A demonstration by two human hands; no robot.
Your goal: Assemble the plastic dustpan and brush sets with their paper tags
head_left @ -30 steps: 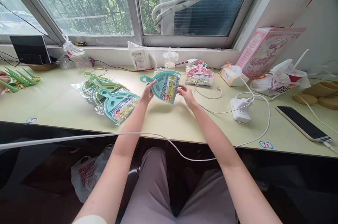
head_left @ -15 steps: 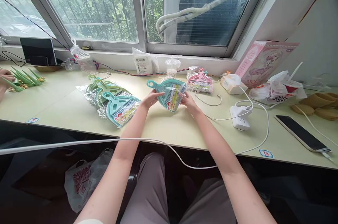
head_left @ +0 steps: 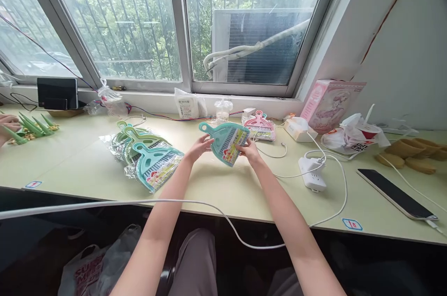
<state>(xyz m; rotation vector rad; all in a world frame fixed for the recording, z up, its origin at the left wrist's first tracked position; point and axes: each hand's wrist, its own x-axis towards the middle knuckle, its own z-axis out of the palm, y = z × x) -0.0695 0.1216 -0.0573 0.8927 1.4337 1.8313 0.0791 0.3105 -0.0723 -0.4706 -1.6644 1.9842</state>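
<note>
A teal dustpan and brush set [head_left: 228, 142] in clear wrapping is held up over the table, handle to the upper left, its yellow label facing me. My right hand [head_left: 250, 151] grips its right edge, thumb across the front. My left hand [head_left: 199, 148] is closed at its left edge below the handle, its other fingers partly hidden behind. Left of my hands lies a pile of similar wrapped sets, a teal set [head_left: 157, 165] in front and green sets [head_left: 134, 140] behind. A pink set [head_left: 260, 126] lies further back on the right.
A white cable [head_left: 139, 202] crosses in front of my forearms. On the right are a power adapter [head_left: 312, 175], a phone [head_left: 396, 193], a tissue box [head_left: 300, 128] and a pink box [head_left: 330, 105]. Another person's hand [head_left: 9, 126] is near green plastic-looking pieces [head_left: 37, 126] at far left.
The view has tilted upward, so the table sits lower. The teal set has turned slightly, and my right thumb now lies over its front. My left thumb has drawn back toward the edge.
</note>
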